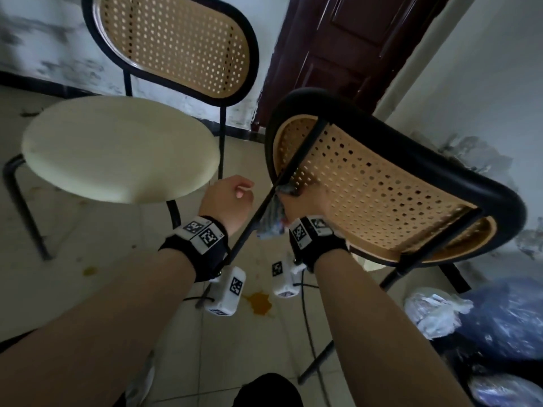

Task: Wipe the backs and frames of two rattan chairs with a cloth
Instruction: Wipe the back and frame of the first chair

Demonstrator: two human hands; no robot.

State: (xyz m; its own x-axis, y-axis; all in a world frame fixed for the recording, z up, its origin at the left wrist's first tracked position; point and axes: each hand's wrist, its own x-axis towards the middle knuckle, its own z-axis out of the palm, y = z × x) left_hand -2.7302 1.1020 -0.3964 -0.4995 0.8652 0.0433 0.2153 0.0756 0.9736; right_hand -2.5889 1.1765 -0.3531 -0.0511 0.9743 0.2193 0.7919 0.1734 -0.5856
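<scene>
Two rattan chairs with black frames stand before me. The near chair's rattan back (382, 195) fills the right half, its black rim (411, 148) curving around it. My right hand (305, 201) presses a bluish patterned cloth (271, 218) against the left black upright (293, 168) of that back. My left hand (227, 201) hovers just left of the upright, fingers loosely curled, holding nothing. The far chair (176, 45) stands at upper left with a cream round seat (117, 148).
A dark red door (352, 48) is behind the chairs. Blue and white plastic bags (499, 318) lie on the floor at lower right. The tiled floor carries an orange stain (260, 302). A stained wall runs behind the far chair.
</scene>
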